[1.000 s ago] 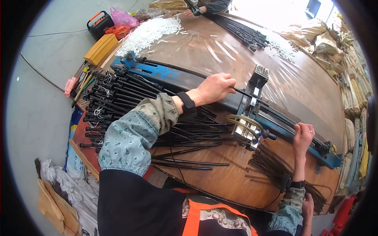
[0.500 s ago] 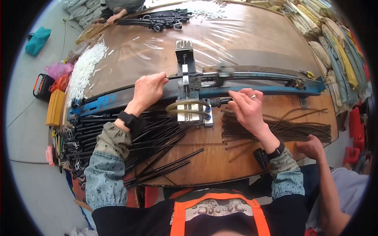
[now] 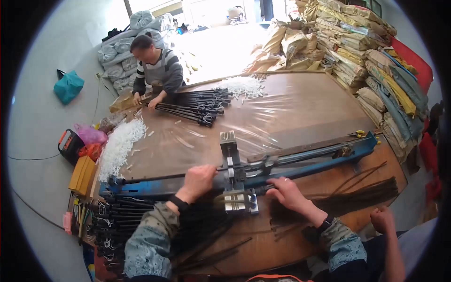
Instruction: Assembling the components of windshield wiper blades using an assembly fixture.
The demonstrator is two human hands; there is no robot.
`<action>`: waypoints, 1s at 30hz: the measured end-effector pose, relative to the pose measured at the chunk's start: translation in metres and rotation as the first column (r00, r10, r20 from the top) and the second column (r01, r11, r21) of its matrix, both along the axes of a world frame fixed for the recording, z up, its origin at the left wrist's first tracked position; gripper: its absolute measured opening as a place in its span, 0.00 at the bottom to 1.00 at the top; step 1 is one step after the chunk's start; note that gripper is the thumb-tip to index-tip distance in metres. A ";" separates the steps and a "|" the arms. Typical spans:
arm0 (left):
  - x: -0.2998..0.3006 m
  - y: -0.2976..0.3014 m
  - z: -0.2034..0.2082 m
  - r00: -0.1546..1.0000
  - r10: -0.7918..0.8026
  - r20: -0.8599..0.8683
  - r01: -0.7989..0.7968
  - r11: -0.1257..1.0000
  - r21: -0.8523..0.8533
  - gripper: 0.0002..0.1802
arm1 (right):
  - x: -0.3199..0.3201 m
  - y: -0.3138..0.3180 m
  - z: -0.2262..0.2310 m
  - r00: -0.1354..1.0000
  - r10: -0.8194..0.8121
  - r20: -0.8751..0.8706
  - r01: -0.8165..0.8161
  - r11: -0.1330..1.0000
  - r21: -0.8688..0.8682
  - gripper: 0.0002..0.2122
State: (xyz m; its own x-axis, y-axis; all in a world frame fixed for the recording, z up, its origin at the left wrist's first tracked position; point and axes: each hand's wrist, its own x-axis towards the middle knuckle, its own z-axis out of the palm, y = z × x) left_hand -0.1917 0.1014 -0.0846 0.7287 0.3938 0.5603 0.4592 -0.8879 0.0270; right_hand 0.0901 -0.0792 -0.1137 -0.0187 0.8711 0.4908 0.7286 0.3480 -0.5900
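Note:
A blue rail fixture (image 3: 310,170) crosses the table, with a metal pneumatic clamp (image 3: 230,171) at its middle. My left hand (image 3: 199,181) is closed around a thin black rod (image 3: 152,178) just left of the clamp; the rod runs along the rail to a black end fitting at the far left. To the right of the clamp, my right hand (image 3: 287,191) has its fingers closed at a short dark handle (image 3: 264,189), which they partly cover. A blurred carriage (image 3: 268,164) sits on the rail above that hand.
Black rods with fittings (image 3: 117,218) lie at near left, dark coil springs (image 3: 347,199) at near right. White plastic pieces (image 3: 122,145) are heaped at the left. A co-worker (image 3: 157,68) handles rods across the table; another person's fist (image 3: 383,220) is at right.
My view has tilted up, bringing the far co-worker and stacked sacks into sight. Both my hands stay beside the clamp. The neighbour's hand at right has come away from the springs and curled.

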 end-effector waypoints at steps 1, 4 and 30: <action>-0.009 0.008 -0.002 1.000 -0.028 0.001 0.028 1.000 0.004 0.05 | -0.004 -0.008 -0.001 1.000 0.014 0.003 -0.014 1.000 -0.024 0.08; -0.058 0.066 -0.002 0.998 -0.067 -0.004 0.066 0.964 0.257 0.04 | -0.019 -0.051 0.005 0.933 -0.053 0.355 0.046 0.999 0.028 0.09; -0.219 -0.124 0.021 0.956 0.239 -0.170 -0.241 0.970 0.004 0.19 | -0.082 -0.074 0.004 0.952 0.303 0.036 -0.251 0.844 -0.475 0.06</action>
State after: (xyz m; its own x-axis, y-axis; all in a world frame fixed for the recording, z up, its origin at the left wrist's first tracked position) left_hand -0.4111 -0.0228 -0.0635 0.6947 0.5771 0.4293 0.6579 -0.7511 -0.0550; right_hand 0.0083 -0.1537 -0.1092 -0.3217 0.9467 0.0174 0.7093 0.2531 -0.6579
